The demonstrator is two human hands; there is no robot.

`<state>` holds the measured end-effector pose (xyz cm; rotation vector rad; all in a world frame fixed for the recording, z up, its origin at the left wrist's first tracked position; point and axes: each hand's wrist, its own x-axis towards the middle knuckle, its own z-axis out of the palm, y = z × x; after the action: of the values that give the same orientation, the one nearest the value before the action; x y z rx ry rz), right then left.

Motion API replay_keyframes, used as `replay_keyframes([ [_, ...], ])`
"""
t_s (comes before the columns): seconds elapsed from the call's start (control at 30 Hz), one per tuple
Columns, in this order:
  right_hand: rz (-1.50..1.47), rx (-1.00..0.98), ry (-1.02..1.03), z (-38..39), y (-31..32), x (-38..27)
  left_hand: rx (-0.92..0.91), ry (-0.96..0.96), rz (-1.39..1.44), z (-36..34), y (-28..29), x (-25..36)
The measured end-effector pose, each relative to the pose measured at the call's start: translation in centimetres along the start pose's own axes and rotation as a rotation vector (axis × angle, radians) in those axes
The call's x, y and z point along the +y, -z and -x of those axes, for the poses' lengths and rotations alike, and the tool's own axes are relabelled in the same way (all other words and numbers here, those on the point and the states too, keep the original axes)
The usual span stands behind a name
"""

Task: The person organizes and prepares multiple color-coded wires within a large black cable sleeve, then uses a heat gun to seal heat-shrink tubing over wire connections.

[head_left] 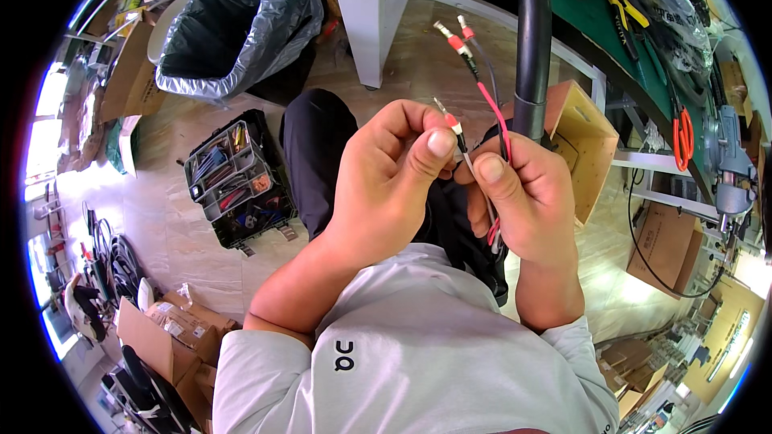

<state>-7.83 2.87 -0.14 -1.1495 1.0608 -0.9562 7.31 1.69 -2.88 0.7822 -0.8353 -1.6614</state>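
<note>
The left hand (386,177) has its thumb and finger pinched together on a pale wire (468,162), near its red and white end. The right hand (527,193) is closed on that same wire lower down, and on a red wire (491,104) and a dark wire (488,72) too. All three wires are just left of the black pole (532,48). The red one and the dark one stick up past the hands, with shiny tips.

Left of the pole and lower is a dark trouser leg (318,145). More to the left is an open tool box (215,210) full of little things. A bin (241,80) with a grey bag is far left of the pole, up high. Just right of the pole is a wooden box (597,157). Farther right are a green table (605,22), yellow and black pliers (631,14) and a brown carton (663,245).
</note>
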Motion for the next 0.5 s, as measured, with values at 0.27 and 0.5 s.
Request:
replay_keyframes([
  [0.27,0.073,-0.015,-0.053,-0.37,0.01,-0.79,0.012,0.003,-0.097,0.01,-0.02,0.68],
  [0.5,-0.216,-0.141,0.021,-0.31,0.76,-0.15,-0.051,-0.036,-0.110,-0.04,0.38,0.51],
])
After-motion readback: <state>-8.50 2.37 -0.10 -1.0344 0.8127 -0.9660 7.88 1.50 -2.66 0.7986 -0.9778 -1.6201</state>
